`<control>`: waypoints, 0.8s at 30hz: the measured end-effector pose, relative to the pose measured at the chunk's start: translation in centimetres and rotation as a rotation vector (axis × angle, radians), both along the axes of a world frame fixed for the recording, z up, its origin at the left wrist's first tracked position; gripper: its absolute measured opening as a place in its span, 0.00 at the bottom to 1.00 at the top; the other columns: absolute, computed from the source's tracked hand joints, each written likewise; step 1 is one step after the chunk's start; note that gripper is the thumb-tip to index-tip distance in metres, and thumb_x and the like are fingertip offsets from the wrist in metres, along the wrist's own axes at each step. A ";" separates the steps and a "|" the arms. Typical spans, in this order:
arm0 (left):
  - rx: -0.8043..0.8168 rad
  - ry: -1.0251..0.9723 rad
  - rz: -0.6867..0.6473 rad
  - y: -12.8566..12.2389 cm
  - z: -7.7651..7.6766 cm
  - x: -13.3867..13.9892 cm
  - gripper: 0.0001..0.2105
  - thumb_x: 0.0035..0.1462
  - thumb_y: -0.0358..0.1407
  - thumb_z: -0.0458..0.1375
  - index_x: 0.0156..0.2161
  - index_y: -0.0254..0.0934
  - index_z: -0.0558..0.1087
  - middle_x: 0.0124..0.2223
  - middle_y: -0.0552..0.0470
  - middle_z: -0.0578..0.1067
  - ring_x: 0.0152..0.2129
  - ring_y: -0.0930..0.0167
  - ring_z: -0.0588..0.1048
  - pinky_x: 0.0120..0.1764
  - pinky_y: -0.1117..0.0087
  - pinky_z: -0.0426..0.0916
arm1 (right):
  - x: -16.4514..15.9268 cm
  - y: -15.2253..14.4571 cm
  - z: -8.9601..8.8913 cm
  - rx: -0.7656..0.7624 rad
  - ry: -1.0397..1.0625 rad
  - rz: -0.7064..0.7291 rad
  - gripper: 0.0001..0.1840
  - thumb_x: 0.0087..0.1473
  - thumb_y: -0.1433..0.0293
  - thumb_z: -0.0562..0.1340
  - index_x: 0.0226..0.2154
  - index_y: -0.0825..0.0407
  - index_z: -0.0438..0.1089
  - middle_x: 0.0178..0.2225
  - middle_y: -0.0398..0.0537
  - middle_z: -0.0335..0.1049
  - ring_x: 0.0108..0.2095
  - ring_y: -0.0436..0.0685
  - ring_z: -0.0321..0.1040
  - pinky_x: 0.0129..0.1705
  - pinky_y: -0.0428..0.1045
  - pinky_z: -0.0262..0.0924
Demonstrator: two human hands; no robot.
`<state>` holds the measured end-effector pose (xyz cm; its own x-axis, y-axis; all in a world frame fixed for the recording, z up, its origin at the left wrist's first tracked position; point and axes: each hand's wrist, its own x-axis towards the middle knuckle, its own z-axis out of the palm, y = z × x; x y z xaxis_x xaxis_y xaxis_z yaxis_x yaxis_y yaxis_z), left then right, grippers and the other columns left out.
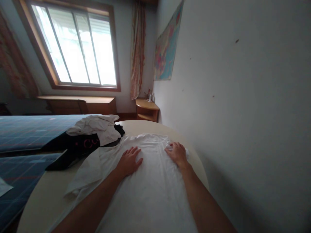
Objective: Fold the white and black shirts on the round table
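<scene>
A white shirt (pixel 150 191) is spread over a round cream table (pixel 187 137), its collar end toward the far side and one sleeve out to the left. My left hand (pixel 129 161) lies flat on the upper left part of the shirt, fingers spread. At the shirt's upper right edge, my right hand (pixel 177 153) has its fingers curled around a bunched fold of the white cloth. Some of that cloth shows between thumb and fingers and past the wrist side.
Left of the shirt, a black garment with pink lettering (pixel 87 143) and a crumpled whitish garment (pixel 99 126) lie in a heap across the table edge. Beds with blue plaid covers (pixel 36 129) adjoin on the left. A white wall (pixel 243 129) rises close on the right.
</scene>
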<state>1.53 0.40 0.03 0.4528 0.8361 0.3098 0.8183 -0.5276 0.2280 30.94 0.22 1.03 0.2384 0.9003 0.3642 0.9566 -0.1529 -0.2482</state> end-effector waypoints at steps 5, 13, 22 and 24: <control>-0.036 0.016 -0.005 0.0 -0.1 -0.2 0.23 0.63 0.43 0.52 0.61 0.39 0.65 0.66 0.44 0.63 0.64 0.59 0.58 0.64 0.52 0.52 | -0.2 0.0 0.0 0.003 0.048 -0.025 0.23 0.51 0.57 0.64 0.45 0.55 0.68 0.46 0.56 0.74 0.51 0.65 0.66 0.55 0.57 0.51; -0.018 0.020 -0.009 0.2 -0.4 -0.2 0.22 0.67 0.45 0.47 0.61 0.40 0.66 0.66 0.45 0.63 0.64 0.60 0.58 0.63 0.52 0.53 | -0.7 -0.6 1.7 0.104 0.045 0.083 0.20 0.54 0.70 0.60 0.51 0.51 0.66 0.50 0.52 0.73 0.49 0.60 0.70 0.52 0.52 0.57; -0.020 0.006 -0.010 0.3 -0.5 -0.2 0.21 0.66 0.45 0.48 0.61 0.41 0.66 0.66 0.45 0.63 0.64 0.60 0.58 0.63 0.52 0.53 | -2.9 -1.5 2.8 0.049 -0.068 0.384 0.30 0.55 0.80 0.52 0.59 0.46 0.65 0.57 0.47 0.67 0.54 0.55 0.65 0.55 0.48 0.59; -0.026 0.009 -0.011 0.3 -0.4 -0.2 0.22 0.67 0.45 0.48 0.61 0.41 0.66 0.66 0.45 0.63 0.64 0.59 0.58 0.63 0.52 0.53 | -3.3 -1.4 2.5 0.057 -0.102 0.428 0.32 0.55 0.80 0.52 0.61 0.49 0.62 0.60 0.49 0.64 0.58 0.55 0.61 0.59 0.49 0.55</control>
